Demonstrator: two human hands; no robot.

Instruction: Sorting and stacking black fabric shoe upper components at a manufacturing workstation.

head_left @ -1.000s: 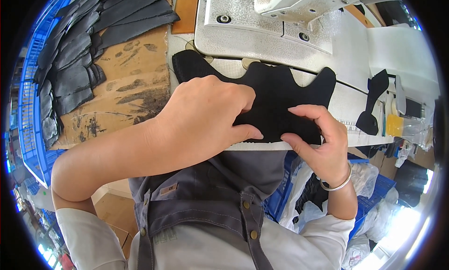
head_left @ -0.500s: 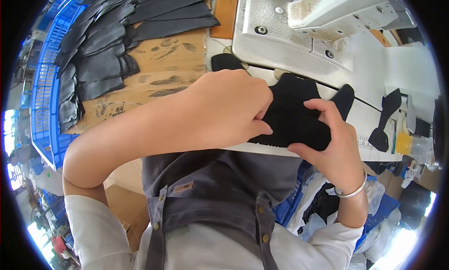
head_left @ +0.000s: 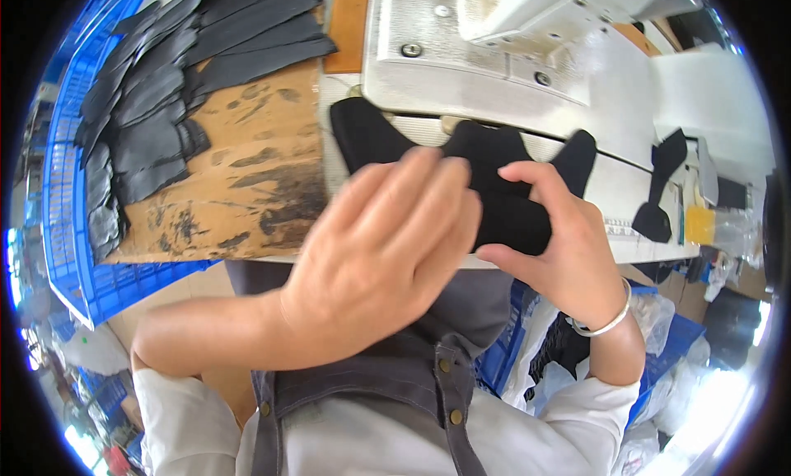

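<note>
Black soft fabric pieces with rounded, pointed lobes (head_left: 490, 154) lie at the front edge of the white sewing machine bed, partly covered by my hands. My right hand (head_left: 568, 233) grips the right end of the folded black fabric, thumb at the near edge and index finger on top. My left hand (head_left: 387, 241) is over the left part of the fabric, its back toward me. Its fingers bend forward and are smeared by motion; the fingertips and anything under them are hidden.
The white sewing machine (head_left: 511, 47) stands behind the fabric. To the left, dark strips (head_left: 156, 105) overlap on a stained brown board (head_left: 255, 171) beside a blue basket (head_left: 66, 220). On the right lie a narrow black cut piece (head_left: 657, 187) and a yellow object (head_left: 700, 226).
My left hand has drawn back toward me and turned, uncovering more of the fabric's left lobe. My right hand keeps its grip. The whole view has shifted slightly.
</note>
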